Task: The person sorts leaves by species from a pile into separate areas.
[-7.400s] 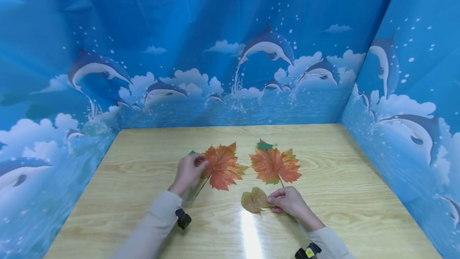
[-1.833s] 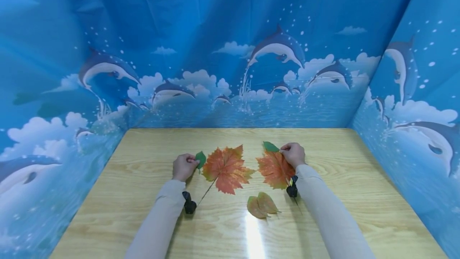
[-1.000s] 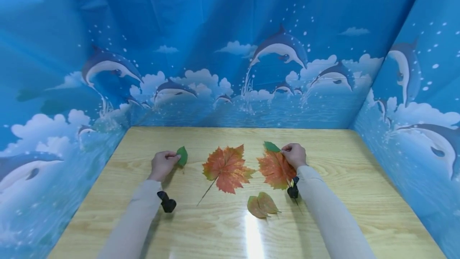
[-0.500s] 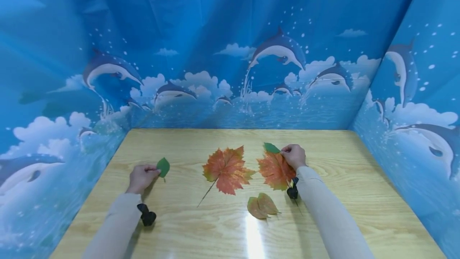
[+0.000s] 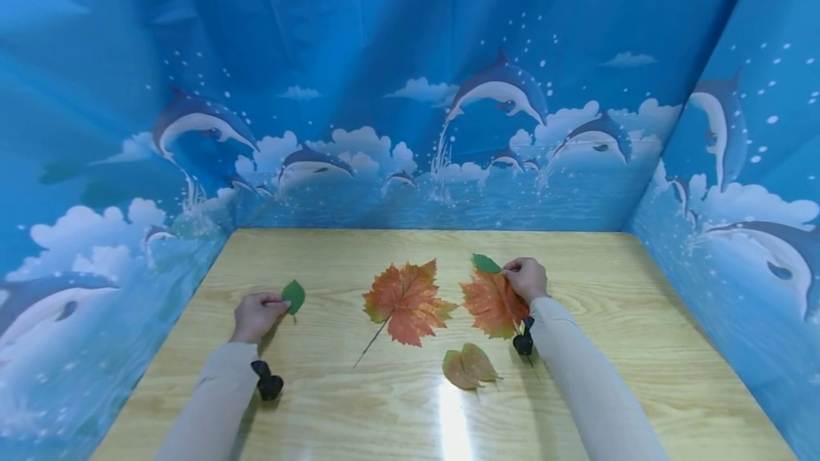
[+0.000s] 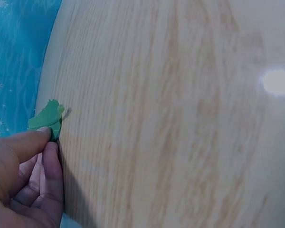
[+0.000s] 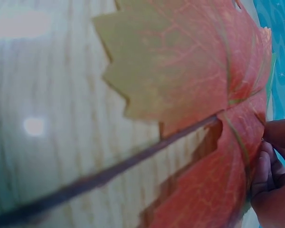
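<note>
At the left of the table my left hand pinches a small green leaf between thumb and fingers. In the left wrist view the green leaf stands up from the fingertips. My right hand pinches the stem end of another green leaf, which overlaps the top of the right orange maple leaf. Part of that maple leaf is hidden under the hand and wrist. The right wrist view shows the maple leaf close up, with its dark stem. A second orange maple leaf lies mid-table, touched by neither hand.
Two brownish-green rounded leaves lie overlapping near the front middle of the wooden table. A blue dolphin-print curtain rises behind and beside the table. Each wrist wears a small black camera.
My left hand has carried its green leaf leftward, away from the left maple leaf. My right hand left the rounded leaves and took hold of the green leaf above the right maple leaf.
</note>
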